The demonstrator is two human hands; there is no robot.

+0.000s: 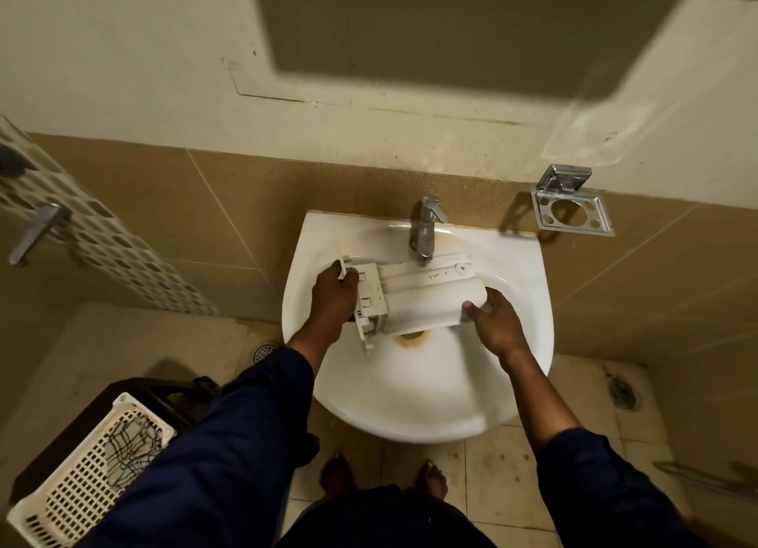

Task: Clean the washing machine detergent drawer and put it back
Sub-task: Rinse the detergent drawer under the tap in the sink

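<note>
Washbasin (410, 404) takes centre frame, white porcelain fixed against a tan tiled wall (229, 203), with a rusty stain ringing its plughole (411, 335). Down at lower left sits a cream slatted laundry basket (82, 478), just beside the person's dark blue left sleeve (229, 445).

Over to the action: the detergent drawer (422, 297) is inside the bowl, held crosswise. It is long and white with its ribbed face up. Its far edge is tucked right under the spout of the chrome tap (426, 231), and its near edge covers part of the plughole.

Both hands are on it, one at each end. The left hand (334, 293) is clamped round the left end, where the boxy, slotted part of the drawer is. Its fingers curl over the edge, and a white tab shows above the knuckles. The right hand (498, 322) has the opposite end, thumb pressed on the near upper face and fingers wrapped round the end. So the drawer spans between the two hands, slightly skewed across the bowl. Whether it rests on the porcelain or hangs clear of it, I can't tell.

On the wall right of the tap is a chrome toothbrush holder (572, 211). Smallest of all, a round floor drain (621, 395) sits in the tiles at right.
</note>
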